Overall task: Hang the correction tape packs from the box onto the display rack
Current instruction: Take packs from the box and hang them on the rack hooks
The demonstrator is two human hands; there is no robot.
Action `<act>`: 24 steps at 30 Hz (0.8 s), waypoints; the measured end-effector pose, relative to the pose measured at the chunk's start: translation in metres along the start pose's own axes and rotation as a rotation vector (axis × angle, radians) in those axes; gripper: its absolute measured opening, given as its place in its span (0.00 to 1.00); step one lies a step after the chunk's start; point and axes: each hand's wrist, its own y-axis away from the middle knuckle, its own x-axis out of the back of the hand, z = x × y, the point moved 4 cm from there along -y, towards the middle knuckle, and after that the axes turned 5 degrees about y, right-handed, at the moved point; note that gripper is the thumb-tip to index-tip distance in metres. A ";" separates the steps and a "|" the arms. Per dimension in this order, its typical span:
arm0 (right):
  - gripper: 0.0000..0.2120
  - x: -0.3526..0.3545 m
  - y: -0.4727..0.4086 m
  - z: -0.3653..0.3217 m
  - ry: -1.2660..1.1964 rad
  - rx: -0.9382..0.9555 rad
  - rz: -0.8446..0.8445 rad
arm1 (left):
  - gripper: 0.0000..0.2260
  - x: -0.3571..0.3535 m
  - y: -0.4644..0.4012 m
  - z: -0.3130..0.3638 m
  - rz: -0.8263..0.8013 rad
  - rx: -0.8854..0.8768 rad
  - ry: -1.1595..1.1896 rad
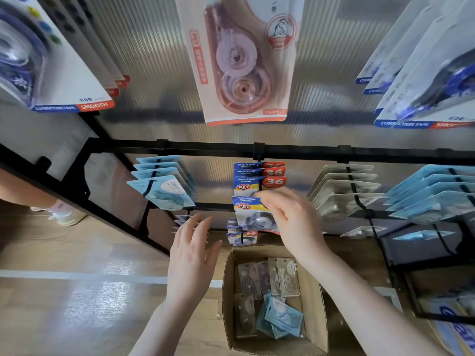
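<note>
Right hand (288,219) grip pinches the top of a correction tape pack (253,214) and holds it up at the middle hook (259,186) of the display rack (205,147), in front of three matching packs already hung there; likely lining the hang hole up with the hook tip, contact hidden by fingers. Left hand (192,255) grip is released, fingers spread, hovering just left of the pack, probably ready to steady it. Pack: blue header, red "36" corner, yellow-red PET badge, clear blister over the dispenser. Cardboard box (228,299) sits on the floor directly below, more packs (270,301) loose inside, grey and light blue, so plenty left to hang
</note>
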 end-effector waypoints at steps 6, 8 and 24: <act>0.13 -0.002 -0.007 0.001 0.093 0.100 0.014 | 0.22 -0.008 0.001 -0.004 -0.025 0.001 0.007; 0.13 -0.005 -0.011 0.005 0.101 0.104 0.007 | 0.22 -0.009 0.001 -0.004 -0.036 -0.008 0.010; 0.18 0.008 0.018 0.026 0.216 -0.126 0.138 | 0.17 -0.011 0.014 0.000 -0.050 -0.024 0.024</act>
